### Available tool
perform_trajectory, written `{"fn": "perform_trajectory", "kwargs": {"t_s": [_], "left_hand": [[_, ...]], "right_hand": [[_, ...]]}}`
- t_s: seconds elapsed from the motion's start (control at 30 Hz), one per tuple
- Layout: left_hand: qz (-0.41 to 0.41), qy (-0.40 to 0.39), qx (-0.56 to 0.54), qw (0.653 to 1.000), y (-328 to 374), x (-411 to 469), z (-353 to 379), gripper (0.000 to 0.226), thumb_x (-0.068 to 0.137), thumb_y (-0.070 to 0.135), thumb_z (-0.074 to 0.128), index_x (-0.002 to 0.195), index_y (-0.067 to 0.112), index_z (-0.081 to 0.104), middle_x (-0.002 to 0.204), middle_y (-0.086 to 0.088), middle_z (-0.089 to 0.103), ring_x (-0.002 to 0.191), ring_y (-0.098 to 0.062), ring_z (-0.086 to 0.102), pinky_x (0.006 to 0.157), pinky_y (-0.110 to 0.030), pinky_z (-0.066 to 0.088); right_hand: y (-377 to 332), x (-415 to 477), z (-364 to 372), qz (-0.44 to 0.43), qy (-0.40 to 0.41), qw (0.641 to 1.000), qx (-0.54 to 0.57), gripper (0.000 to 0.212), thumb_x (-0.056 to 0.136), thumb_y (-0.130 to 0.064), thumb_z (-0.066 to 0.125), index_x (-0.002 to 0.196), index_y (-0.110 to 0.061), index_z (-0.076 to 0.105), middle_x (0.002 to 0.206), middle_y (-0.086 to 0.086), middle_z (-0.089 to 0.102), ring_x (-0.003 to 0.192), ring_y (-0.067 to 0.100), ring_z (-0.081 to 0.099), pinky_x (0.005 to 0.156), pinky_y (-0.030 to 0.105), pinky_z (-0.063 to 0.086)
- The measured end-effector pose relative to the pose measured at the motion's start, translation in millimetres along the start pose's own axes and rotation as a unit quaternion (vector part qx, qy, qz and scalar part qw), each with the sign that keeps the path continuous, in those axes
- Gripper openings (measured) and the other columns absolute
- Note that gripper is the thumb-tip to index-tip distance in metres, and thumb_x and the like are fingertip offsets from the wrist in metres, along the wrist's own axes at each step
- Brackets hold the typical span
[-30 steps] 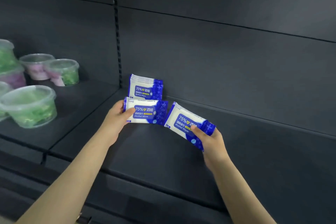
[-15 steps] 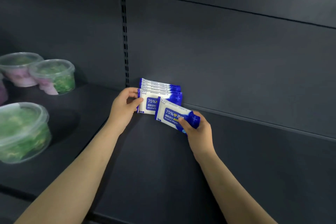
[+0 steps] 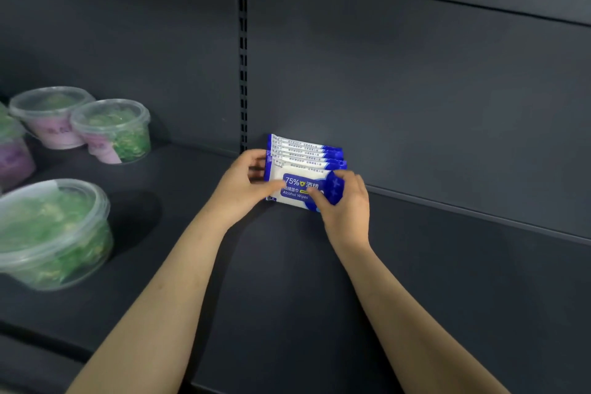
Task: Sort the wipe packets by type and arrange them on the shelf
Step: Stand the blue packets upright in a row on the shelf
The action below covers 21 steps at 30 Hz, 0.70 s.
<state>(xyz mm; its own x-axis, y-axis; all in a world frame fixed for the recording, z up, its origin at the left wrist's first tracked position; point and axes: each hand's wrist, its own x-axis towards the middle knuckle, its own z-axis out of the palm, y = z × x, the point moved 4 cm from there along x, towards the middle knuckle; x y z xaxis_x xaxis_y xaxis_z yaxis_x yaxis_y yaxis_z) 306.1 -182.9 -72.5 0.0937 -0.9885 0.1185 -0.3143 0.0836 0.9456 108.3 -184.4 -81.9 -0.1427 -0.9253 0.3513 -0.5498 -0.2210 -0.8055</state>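
Blue-and-white plastic alcohol wipe packet (image 3: 299, 191), upright, long axis left-right, pinched endwise between left hand (image 3: 243, 190) and right hand (image 3: 348, 206), touching matching row (image 3: 307, 153) behind.

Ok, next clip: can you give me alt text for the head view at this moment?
The left hand and right hand hold a blue-and-white alcohol wipe packet upright at the front of a row of matching packets standing against the back of a dark shelf. Clear lidded tubs of green contents sit further left.
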Motion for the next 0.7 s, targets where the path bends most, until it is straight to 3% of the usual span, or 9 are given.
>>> {"fn": "perform_trajectory", "kwargs": {"t_s": [0.07,0.2,0.33,0.43,0.57,0.7], "left_hand": [[0.020,-0.019,0.082,0.996,-1,-2,2,0.063,0.082,0.016,0.077,0.132,0.033,0.043,0.117,0.017,0.054,0.098,0.004,0.057,0.067,-0.009,0.043],[0.024,-0.006,0.112,0.993,-2,-1,2,0.065,0.084,0.013,0.075,0.135,0.031,0.038,0.117,0.011,0.052,0.091,-0.002,0.057,0.067,-0.013,0.039],[0.026,0.004,0.115,0.993,-4,1,2,0.063,0.085,0.013,0.075,0.133,0.032,0.038,0.117,0.010,0.053,0.091,-0.004,0.060,0.067,-0.014,0.043],[0.027,0.020,0.107,0.994,-5,2,3,0.059,0.084,0.013,0.075,0.127,0.031,0.039,0.112,0.012,0.053,0.089,-0.003,0.061,0.065,-0.013,0.043],[0.019,0.036,0.090,0.995,-7,3,4,0.054,0.083,0.016,0.077,0.120,0.029,0.039,0.104,0.014,0.053,0.086,-0.002,0.061,0.062,-0.011,0.042],[0.000,0.044,0.078,0.996,-10,0,1,0.058,0.082,0.016,0.078,0.128,0.023,0.044,0.118,0.007,0.055,0.087,0.000,0.060,0.063,-0.011,0.042]], "right_hand": [[3,0,-1,0.004,0.024,1.000,-0.006,0.053,0.079,-0.035,0.083,0.118,-0.015,0.053,0.112,-0.010,0.050,0.107,0.009,0.050,0.084,0.025,0.045],[14,-3,-4,0.044,-0.015,0.998,0.043,0.055,0.077,-0.026,0.085,0.113,-0.028,0.043,0.117,-0.007,0.052,0.107,0.011,0.055,0.085,0.026,0.050],[17,-2,-5,0.035,-0.036,0.998,0.027,0.058,0.081,-0.011,0.079,0.127,-0.020,0.046,0.124,-0.003,0.053,0.100,0.010,0.058,0.073,0.006,0.044],[15,2,-3,0.027,-0.031,0.999,0.005,0.055,0.083,-0.007,0.077,0.128,-0.017,0.047,0.123,-0.002,0.052,0.093,0.009,0.057,0.067,0.000,0.039],[18,2,-2,0.031,-0.033,0.999,-0.007,0.054,0.083,-0.008,0.077,0.127,-0.017,0.047,0.122,-0.002,0.054,0.088,0.006,0.056,0.066,0.002,0.040],[20,1,-7,0.059,-0.041,0.997,0.023,0.055,0.079,-0.016,0.082,0.124,-0.020,0.049,0.117,-0.002,0.059,0.090,0.008,0.059,0.067,0.006,0.043]]}}
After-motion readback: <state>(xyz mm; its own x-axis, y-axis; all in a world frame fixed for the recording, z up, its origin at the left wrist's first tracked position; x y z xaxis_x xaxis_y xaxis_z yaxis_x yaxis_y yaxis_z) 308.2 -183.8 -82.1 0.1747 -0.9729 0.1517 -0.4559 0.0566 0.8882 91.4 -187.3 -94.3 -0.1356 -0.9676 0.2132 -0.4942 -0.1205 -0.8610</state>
